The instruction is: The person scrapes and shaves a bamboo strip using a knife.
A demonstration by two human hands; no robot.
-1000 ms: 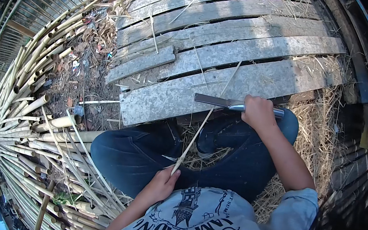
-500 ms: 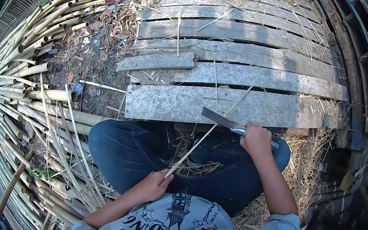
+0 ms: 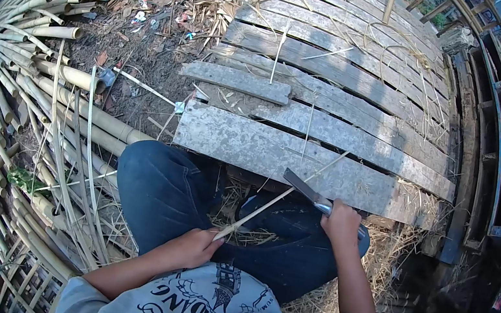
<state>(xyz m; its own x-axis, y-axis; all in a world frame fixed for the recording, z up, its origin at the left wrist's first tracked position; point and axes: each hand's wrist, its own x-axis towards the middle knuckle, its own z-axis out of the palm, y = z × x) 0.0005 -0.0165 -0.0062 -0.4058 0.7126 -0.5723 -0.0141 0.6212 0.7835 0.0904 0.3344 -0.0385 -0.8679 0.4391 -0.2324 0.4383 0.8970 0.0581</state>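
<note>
My left hand [image 3: 195, 249] is closed around the near end of a thin, pale bamboo strip [image 3: 252, 214], low over my lap. The strip slants away to the upper right, its far end over the front plank. A knife [image 3: 302, 186] with a broad, dark, square-ended blade is gripped in my right hand [image 3: 343, 223], above my right knee. Its shiny metal handle shows on both sides of my fist. The blade crosses the strip near its middle; whether they touch I cannot tell.
A low platform of weathered planks [image 3: 277, 151] lies in front of my crossed legs, scattered with strips and shavings. Cut bamboo poles [image 3: 54, 93] are piled on the left. A wooden frame [image 3: 492, 162] stands at right, with straw-like shavings [image 3: 404, 243] beside my right leg.
The whole view has turned and shifted, so the planks slope more to the right. Both hands keep their holds, and the knife still lies across the strip.
</note>
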